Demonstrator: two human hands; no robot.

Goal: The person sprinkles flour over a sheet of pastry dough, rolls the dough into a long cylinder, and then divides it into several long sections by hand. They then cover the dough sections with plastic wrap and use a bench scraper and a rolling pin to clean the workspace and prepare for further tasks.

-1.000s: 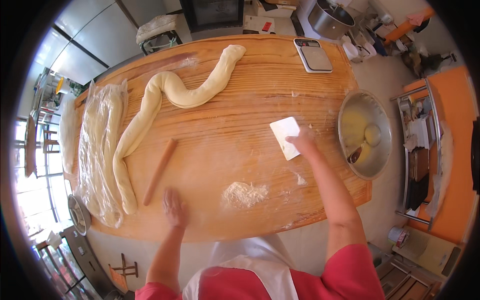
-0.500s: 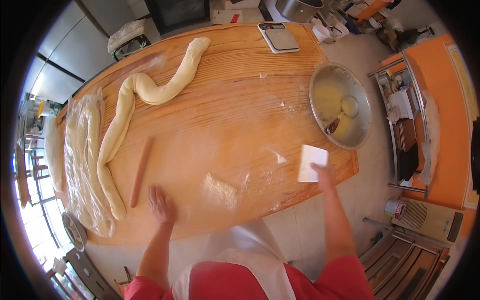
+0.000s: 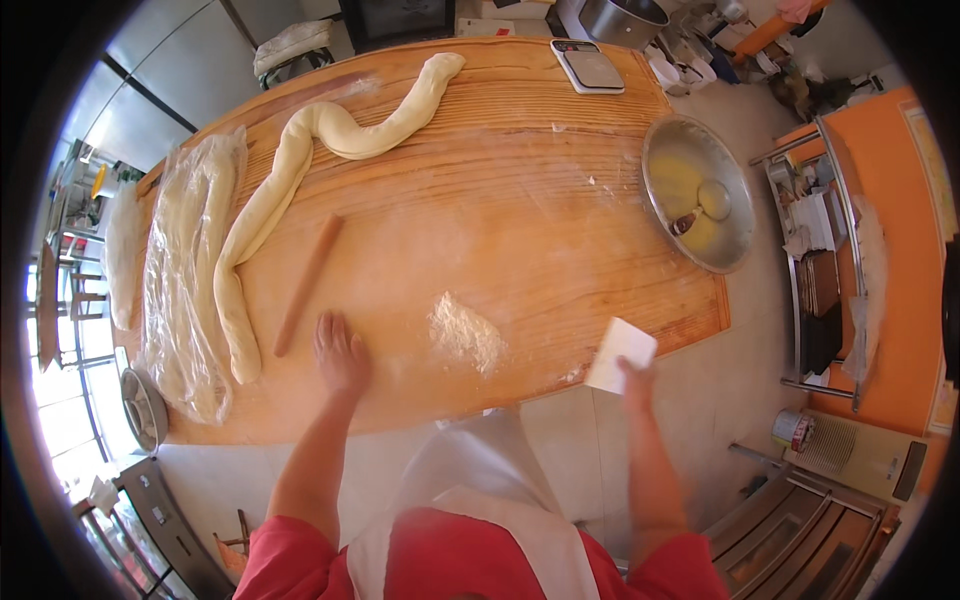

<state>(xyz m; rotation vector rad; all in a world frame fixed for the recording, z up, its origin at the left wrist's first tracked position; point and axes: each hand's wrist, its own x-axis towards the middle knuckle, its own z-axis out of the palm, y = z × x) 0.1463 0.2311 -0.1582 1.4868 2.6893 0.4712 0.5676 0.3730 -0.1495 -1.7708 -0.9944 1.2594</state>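
My left hand (image 3: 342, 356) rests flat on the wooden worktable (image 3: 560, 260), fingers stretched and holding nothing. Just beyond it lies a slim wooden rolling pin (image 3: 308, 285). In my right hand (image 3: 637, 382) is a flat white dough scraper (image 3: 618, 352), held at the table's near right edge. Between my hands sits a small heap of flour (image 3: 467, 334). A long, winding rope of pale dough (image 3: 290, 165) runs from the far middle down the left side.
Clear plastic sheeting (image 3: 185, 280) covers something pale along the left side. A metal bowl (image 3: 735, 235) with yellow liquid and a ladle stands at the right edge. A kitchen scale (image 3: 588, 68) sits at the far right. A metal rack (image 3: 815, 260) stands beyond the table.
My right hand has drawn the scraper toward the table's near edge. The scattered flour bits beside the heap are mostly gone. My left hand stays flat near the rolling pin; the whole view has shifted.
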